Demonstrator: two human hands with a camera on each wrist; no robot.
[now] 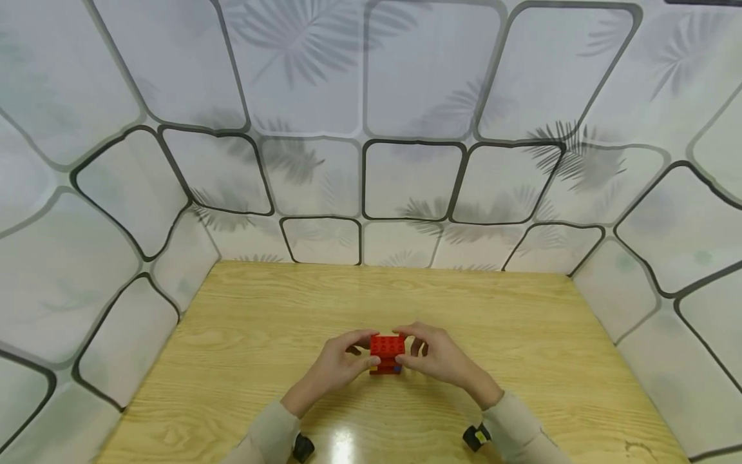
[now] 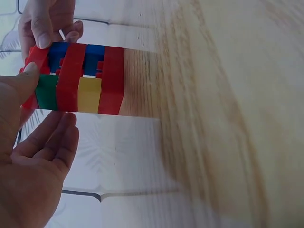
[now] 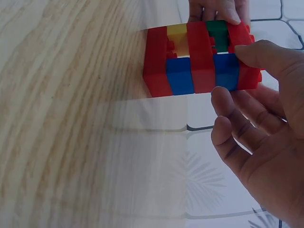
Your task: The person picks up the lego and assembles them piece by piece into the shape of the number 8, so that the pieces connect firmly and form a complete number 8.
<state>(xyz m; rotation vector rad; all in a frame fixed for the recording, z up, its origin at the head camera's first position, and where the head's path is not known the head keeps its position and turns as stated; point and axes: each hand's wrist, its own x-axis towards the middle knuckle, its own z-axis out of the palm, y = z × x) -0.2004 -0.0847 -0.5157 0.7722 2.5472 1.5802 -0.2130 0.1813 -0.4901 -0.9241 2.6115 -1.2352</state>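
Observation:
A small tower of toy building bricks stands upright on the table, between both hands. Its top red brick (image 1: 387,346) shows rows of studs in the head view. Under that sit a green brick (image 2: 46,91) and a blue brick (image 3: 225,71), with a gap between them. A middle red brick (image 3: 201,61) follows, then a yellow brick (image 2: 89,95) and another blue brick (image 3: 180,76) above the bottom red brick (image 2: 112,80). My left hand (image 1: 342,357) grips the tower's upper left end, thumb in front. The right hand (image 1: 443,357) holds the upper right end likewise.
The tower rests on a wood-grain table (image 1: 278,309). Patterned light panels (image 1: 414,180) rise behind it and along both sides. Black wrist devices (image 1: 476,437) show near each sleeve.

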